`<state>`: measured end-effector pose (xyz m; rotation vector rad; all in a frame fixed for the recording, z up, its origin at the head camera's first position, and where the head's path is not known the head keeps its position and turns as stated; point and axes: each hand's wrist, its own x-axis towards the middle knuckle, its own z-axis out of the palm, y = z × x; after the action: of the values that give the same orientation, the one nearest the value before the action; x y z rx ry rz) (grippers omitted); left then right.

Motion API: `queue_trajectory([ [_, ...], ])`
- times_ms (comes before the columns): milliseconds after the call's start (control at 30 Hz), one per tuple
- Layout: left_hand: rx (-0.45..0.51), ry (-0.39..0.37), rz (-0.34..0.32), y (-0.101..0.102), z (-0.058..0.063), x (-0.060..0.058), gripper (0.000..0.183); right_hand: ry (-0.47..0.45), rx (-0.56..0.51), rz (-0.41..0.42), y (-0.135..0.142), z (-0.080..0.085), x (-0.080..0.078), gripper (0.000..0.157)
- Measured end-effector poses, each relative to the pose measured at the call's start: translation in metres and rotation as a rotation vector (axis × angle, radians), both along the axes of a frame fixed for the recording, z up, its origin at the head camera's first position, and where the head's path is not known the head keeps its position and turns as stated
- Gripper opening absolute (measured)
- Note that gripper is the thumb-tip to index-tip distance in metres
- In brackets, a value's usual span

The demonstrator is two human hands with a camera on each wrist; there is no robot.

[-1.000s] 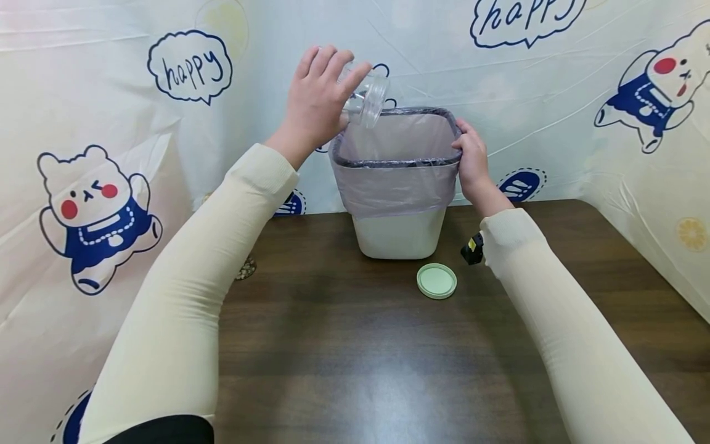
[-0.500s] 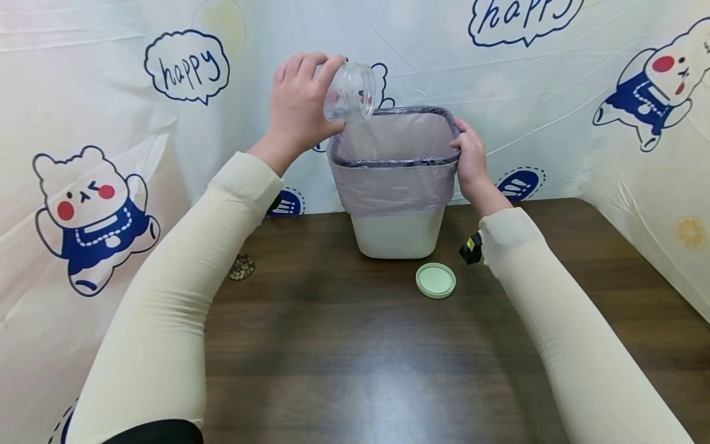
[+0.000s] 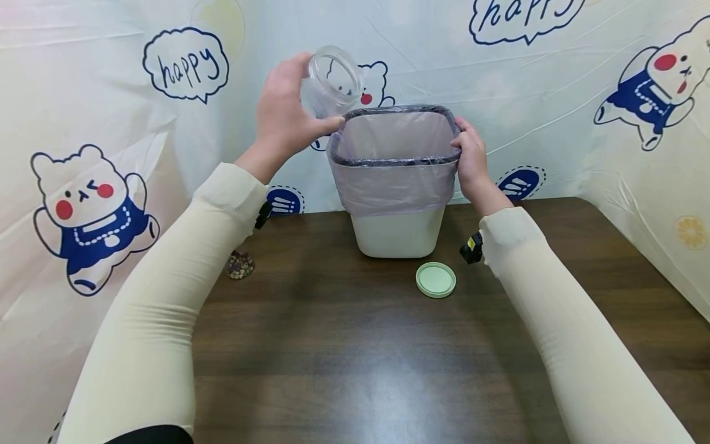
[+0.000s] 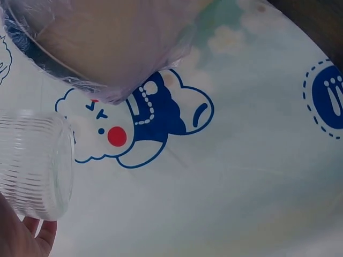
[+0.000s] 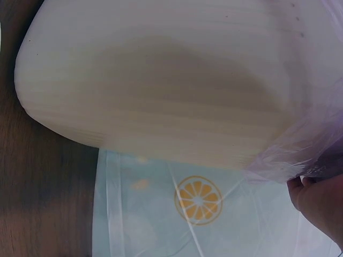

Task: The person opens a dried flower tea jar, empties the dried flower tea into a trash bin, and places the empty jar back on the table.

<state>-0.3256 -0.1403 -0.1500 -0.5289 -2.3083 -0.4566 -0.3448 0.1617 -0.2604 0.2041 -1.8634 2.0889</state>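
Note:
My left hand [image 3: 284, 114] grips a clear ribbed jar [image 3: 334, 77], held up in the air at the left rim of the bin. The jar's open mouth tilts toward me, and no contents show in it. In the left wrist view the jar [image 4: 35, 163] lies across the fingers, beside the bagged bin. A white trash bin [image 3: 396, 237] stands upright on the table, with a thin lilac bag [image 3: 396, 188] folded over its rim. My right hand [image 3: 471, 154] grips the bin's right rim through the bag; its fingertips are partly hidden there.
A light green round lid [image 3: 436, 280] lies on the brown wooden table [image 3: 355, 345] in front of the bin. A small speckled round object [image 3: 241, 265] is partly behind my left sleeve. A printed cloth [image 3: 421, 37] hangs behind and at both sides.
My left hand moves left with the jar and turns it, from tipped over the bin to its mouth facing up and toward me. My right hand and the bin stay put.

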Motion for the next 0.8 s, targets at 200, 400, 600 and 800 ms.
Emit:
queue_trajectory([
  [200, 0.108, -0.074, -0.004, -0.006, -0.003, 0.006, 0.091, 0.005, 0.002, -0.005, -0.001, 0.001, 0.000, 0.060],
  [400, 0.220, -0.141, 0.003, -0.014, -0.008, 0.009, 0.091, 0.004, 0.009, -0.003, 0.000, 0.001, 0.000, 0.060],
  [600, 0.337, -0.193, -0.027, -0.025, -0.018, 0.016, 0.086, -0.003, 0.013, -0.005, -0.001, 0.001, 0.001, 0.060],
  [800, 0.338, -0.220, -0.045, -0.034, -0.031, 0.025, 0.086, -0.002, -0.003, -0.005, -0.002, 0.001, 0.002, 0.061],
])
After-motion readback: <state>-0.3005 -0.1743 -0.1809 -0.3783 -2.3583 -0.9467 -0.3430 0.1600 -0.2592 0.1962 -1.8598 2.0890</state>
